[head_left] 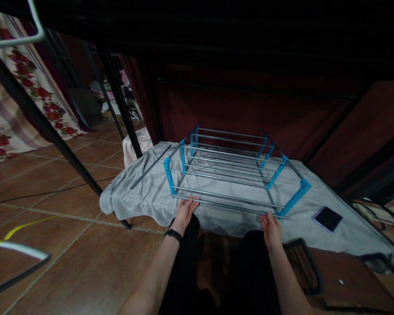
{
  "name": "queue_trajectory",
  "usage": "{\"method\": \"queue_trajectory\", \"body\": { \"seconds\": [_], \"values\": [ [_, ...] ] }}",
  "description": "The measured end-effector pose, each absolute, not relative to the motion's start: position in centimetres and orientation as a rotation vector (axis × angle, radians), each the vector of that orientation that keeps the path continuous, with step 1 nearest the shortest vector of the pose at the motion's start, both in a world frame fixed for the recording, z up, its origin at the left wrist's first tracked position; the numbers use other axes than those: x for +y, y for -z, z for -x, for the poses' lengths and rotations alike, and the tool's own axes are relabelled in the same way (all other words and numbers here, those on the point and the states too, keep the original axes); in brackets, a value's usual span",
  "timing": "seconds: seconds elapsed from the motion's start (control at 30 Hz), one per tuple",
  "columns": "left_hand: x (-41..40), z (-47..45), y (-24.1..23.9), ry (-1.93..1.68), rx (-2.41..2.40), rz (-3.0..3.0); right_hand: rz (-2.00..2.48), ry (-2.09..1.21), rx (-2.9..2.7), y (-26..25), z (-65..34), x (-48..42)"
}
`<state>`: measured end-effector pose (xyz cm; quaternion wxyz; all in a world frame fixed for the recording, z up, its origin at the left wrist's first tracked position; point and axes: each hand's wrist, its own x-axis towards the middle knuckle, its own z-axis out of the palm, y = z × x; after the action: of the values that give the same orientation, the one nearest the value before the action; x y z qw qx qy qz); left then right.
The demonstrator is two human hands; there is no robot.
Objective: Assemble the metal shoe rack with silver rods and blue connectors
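Observation:
A rack of thin metal tubes with blue plastic connectors (276,174) lies on the grey blanket (144,188). Along its near side runs a separate metal rod (230,207), whose ends reach slightly past the blue pieces. My left hand (184,213), with a dark band at the wrist, pinches this rod near its left end. Close to the other end, my right hand (271,230) has its fingertips closed on the same rod. Another dark rod (151,168) lies loose on the blanket, left of the rack.
A phone or tablet (328,218) rests on the blanket to the right. Black bed posts (121,100) stand at the left, and a dark overhead frame spans the top. A brown chair (351,275) is at lower right. A white bent tube (19,248) shows at left.

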<state>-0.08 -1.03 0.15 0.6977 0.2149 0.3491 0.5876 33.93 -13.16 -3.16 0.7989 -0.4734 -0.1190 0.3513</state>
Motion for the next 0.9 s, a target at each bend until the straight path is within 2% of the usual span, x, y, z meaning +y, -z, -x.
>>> {"method": "queue_trajectory", "body": {
  "seconds": [0.9],
  "values": [
    [-1.7, -0.2, -0.6, -1.247, 0.767, -0.499, 1.063, -0.888, -0.327, 2.3, -32.9, -12.7]
  ]
}}
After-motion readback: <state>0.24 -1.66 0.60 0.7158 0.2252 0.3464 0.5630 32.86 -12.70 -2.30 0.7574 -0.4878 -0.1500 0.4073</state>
